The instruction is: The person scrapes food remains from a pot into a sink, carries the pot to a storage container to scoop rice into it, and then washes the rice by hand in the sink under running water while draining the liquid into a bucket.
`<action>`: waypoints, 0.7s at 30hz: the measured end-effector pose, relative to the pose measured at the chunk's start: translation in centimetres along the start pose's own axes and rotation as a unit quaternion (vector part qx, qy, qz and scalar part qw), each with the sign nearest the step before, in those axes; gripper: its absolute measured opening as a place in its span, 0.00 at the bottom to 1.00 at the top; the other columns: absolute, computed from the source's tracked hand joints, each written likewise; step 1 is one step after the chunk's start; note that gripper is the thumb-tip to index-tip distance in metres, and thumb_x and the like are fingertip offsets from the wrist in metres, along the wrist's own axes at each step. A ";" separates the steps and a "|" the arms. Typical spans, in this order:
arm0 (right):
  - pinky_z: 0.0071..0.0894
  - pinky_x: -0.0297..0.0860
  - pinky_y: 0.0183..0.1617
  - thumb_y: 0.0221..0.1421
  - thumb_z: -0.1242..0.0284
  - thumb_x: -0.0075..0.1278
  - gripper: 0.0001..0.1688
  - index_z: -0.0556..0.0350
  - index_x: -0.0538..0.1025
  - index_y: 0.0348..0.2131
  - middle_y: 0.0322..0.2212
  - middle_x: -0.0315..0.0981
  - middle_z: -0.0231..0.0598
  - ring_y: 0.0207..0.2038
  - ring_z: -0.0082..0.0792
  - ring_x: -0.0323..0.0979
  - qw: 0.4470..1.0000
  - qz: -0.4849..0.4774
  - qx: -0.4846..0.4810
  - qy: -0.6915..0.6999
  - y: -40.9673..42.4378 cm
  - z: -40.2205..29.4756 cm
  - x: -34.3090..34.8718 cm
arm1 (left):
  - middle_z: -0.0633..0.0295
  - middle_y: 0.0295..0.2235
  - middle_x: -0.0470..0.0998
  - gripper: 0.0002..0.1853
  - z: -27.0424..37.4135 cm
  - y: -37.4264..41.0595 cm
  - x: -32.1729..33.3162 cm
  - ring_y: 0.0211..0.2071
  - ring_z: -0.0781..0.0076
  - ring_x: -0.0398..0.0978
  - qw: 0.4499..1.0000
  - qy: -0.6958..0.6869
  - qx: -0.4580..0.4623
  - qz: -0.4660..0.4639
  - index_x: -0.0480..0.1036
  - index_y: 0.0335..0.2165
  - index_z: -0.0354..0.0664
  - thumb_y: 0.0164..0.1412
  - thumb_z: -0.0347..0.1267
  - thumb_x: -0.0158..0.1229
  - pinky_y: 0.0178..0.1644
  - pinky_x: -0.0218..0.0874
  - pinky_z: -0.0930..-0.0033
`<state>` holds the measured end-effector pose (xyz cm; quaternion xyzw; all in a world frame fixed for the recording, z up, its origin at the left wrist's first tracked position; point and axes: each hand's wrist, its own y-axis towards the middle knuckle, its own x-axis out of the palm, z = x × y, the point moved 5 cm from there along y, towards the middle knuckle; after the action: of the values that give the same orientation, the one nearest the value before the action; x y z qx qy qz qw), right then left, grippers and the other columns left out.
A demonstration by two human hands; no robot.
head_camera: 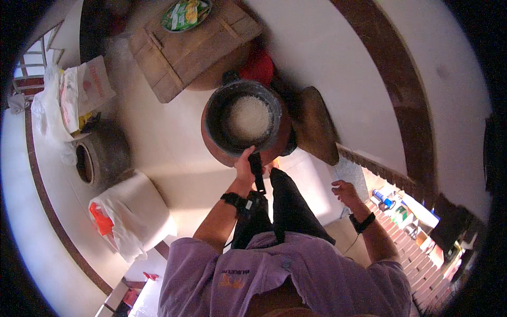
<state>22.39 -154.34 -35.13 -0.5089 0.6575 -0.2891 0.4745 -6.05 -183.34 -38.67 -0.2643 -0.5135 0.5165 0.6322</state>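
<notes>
My left hand (244, 168) grips the black handle (257, 174) of a deep dark cooking pot (216, 130). White grains that look like rice (250, 117) lie in the pot, heaped towards its right side. Below the pot shows a round reddish-brown vessel (216, 156); whether the two touch cannot be seen. My right hand (345, 193) hangs out to the right, away from the pot, its fingers loosely curled and apart, with nothing visible in them. Both wrists wear dark bands.
Beyond the pot, a wooden board (198, 51) carries a green patterned round item (186, 15). A red object (257, 68) and a dark board (315, 125) stand by the wall. Left are a dark jar (109, 156), plastic bags (51, 107) and a white container (146, 202). Bricks (404, 245) lie right.
</notes>
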 end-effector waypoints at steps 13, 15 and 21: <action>0.26 0.63 0.16 0.55 0.75 0.45 0.10 0.57 0.75 0.38 0.24 0.73 0.38 0.18 0.27 0.67 0.910 0.254 0.073 0.321 -22.0 26.2 -4.0 | 0.60 0.13 0.68 0.15 10.4 -17.7 -20.2 0.09 0.66 0.66 0.898 0.412 0.021 0.153 0.69 0.16 0.39 0.44 0.40 0.62 0.11 0.56 0.64; 0.24 0.53 0.12 0.53 0.78 0.45 0.05 0.52 0.71 0.32 0.16 0.65 0.30 0.12 0.24 0.59 0.836 0.278 0.082 0.465 -26.6 29.3 1.8 | 0.60 0.12 0.68 0.17 9.4 -18.8 -26.6 0.09 0.66 0.66 0.904 0.400 0.011 0.148 0.69 0.14 0.38 0.43 0.40 0.61 0.12 0.57 0.64; 0.24 0.54 0.12 0.53 0.76 0.45 0.07 0.54 0.72 0.34 0.16 0.64 0.28 0.13 0.25 0.60 0.861 0.081 0.255 0.433 -34.2 30.1 19.5 | 0.57 0.19 0.74 0.14 4.7 -26.2 -34.0 0.19 0.59 0.74 0.877 0.401 -0.245 0.102 0.72 0.31 0.41 0.52 0.41 0.55 0.22 0.66 0.61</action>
<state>62.88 -180.41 -23.51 -0.1391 0.7386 -0.5986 0.2771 1.70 -224.23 -27.24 -0.6464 -0.2960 0.2857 0.6426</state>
